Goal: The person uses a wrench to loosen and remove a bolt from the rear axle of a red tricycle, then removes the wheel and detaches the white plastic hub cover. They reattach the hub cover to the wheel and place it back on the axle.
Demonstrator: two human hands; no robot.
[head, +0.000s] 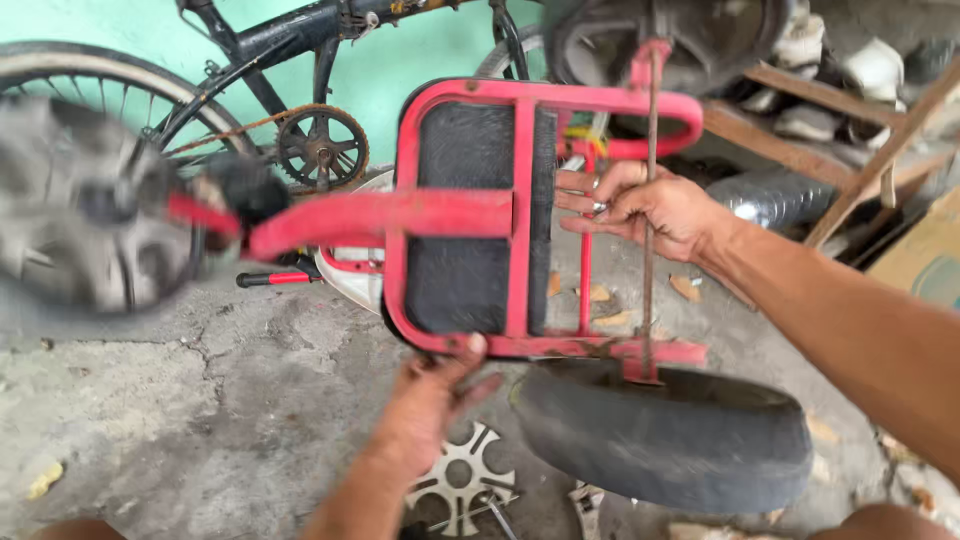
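L hand (432,398): grips lower bar of red frame (520,215)
R hand (640,205): holds frame's inner bar, nr axle rod (650,215)
Rear tyre (665,435): below frame

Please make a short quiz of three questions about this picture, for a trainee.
1. True or false: the left hand grips the lower bar of the red metal frame.
2. Which does the right hand touch? A) black bicycle chain ring B) thin rusty axle rod C) silver plastic wheel cover
3. Fill in: the black rubber tyre is at the ____ end of the rod.

Key: 1 true; 2 B, the thin rusty axle rod; 3 lower.
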